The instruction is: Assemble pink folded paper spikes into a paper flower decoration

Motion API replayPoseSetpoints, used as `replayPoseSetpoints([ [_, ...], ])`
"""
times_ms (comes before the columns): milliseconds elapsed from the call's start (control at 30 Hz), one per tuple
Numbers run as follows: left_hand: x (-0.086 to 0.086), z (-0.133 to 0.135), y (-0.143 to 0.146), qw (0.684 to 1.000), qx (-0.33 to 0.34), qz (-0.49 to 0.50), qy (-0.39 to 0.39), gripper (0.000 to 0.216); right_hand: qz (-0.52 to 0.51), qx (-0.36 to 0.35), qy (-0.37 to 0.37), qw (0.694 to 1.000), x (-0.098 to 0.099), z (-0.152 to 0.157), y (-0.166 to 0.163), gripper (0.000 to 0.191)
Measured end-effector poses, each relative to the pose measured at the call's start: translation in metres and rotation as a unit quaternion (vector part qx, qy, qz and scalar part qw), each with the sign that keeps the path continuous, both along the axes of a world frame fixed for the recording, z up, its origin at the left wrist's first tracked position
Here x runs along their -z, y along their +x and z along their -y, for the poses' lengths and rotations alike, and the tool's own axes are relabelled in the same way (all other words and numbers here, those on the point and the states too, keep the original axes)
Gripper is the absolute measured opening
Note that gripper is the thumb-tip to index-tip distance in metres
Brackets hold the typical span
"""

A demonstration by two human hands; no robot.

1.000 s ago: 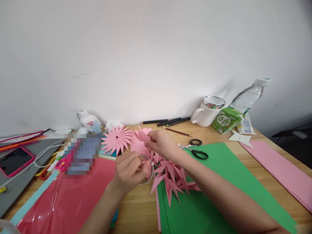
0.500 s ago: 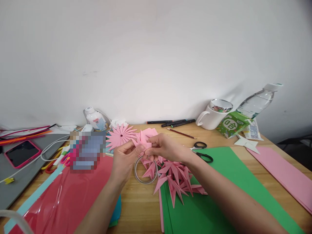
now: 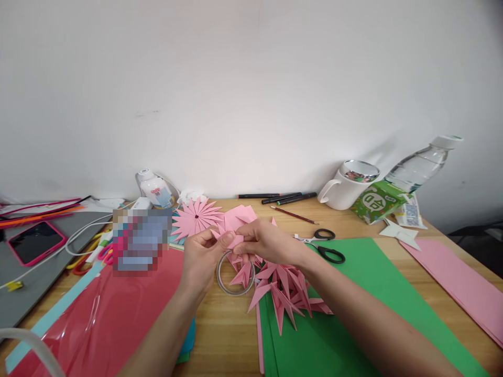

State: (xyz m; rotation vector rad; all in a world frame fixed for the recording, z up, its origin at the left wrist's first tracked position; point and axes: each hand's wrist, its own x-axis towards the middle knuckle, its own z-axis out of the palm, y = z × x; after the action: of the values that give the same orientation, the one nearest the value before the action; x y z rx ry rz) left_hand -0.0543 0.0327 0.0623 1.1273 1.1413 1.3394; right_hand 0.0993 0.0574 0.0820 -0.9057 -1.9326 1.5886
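Between my two hands is a small folded pink paper piece (image 3: 234, 241) with pointed tips. My left hand (image 3: 204, 255) pinches it with the thumb on top. From the other side, the fingers of my right hand (image 3: 264, 242) are closed on its edge. Just below my fingertips lies a roll of clear tape (image 3: 220, 283). Beside it, pointed pink origami pieces (image 3: 280, 285) are heaped partly on green paper (image 3: 353, 293). Behind my hands lie a round pink paper pinwheel (image 3: 197, 216) and flat pink paper (image 3: 241, 213).
Black-handled scissors (image 3: 330, 254), a pencil (image 3: 294, 214) and several markers (image 3: 288, 198) lie behind. A white mug (image 3: 341, 188), green box (image 3: 377, 201) and tilted bottle (image 3: 418, 165) stand back right. On the left are red sheets (image 3: 113, 309) and a phone (image 3: 36, 243).
My hands have shifted slightly with the pink paper piece, and its raised points now show less above my fingers. The camera view has moved a little. Objects on the table stay in place.
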Motion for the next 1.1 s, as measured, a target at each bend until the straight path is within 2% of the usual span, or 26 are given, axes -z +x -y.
replayPoseSetpoints([
  [200, 0.001, 0.001, 0.001, 1.000, -0.010, -0.002, 0.014, 0.028, 0.003, -0.005, -0.026, 1.000, 0.007, 0.002, -0.007, 0.009],
  [333, 0.001, 0.000, 0.002, 1.000, -0.012, 0.011, 0.011, 0.025, -0.025, 0.022, -0.067, 0.997, 0.005, 0.002, -0.009, 0.020],
  [467, -0.003, 0.002, 0.006, 0.995, 0.065, 0.081, 0.001, 0.028, -0.064, 0.041, -0.094, 0.993, 0.000, 0.000, -0.007, 0.031],
  [533, -0.005, 0.003, 0.008, 0.992, 0.074, 0.101, 0.011, 0.031, -0.083, 0.045, -0.104, 0.990, -0.003, -0.001, -0.006, 0.032],
  [733, -0.002, 0.002, 0.011, 0.998, 0.000, 0.053, 0.019, 0.016, -0.102, 0.041, -0.106, 0.988, 0.001, -0.003, -0.006, 0.031],
  [833, 0.000, 0.002, 0.010, 0.998, -0.011, 0.054, 0.023, 0.014, -0.076, 0.049, -0.076, 0.993, 0.005, -0.002, -0.007, 0.028],
  [1000, -0.001, 0.001, 0.009, 0.996, -0.012, 0.078, 0.036, 0.018, 0.024, 0.121, 0.040, 0.991, 0.005, -0.001, -0.007, 0.026],
  [1100, -0.003, 0.001, 0.010, 0.995, 0.000, 0.099, 0.014, 0.019, 0.011, 0.140, 0.045, 0.989, 0.006, 0.000, -0.009, 0.020],
])
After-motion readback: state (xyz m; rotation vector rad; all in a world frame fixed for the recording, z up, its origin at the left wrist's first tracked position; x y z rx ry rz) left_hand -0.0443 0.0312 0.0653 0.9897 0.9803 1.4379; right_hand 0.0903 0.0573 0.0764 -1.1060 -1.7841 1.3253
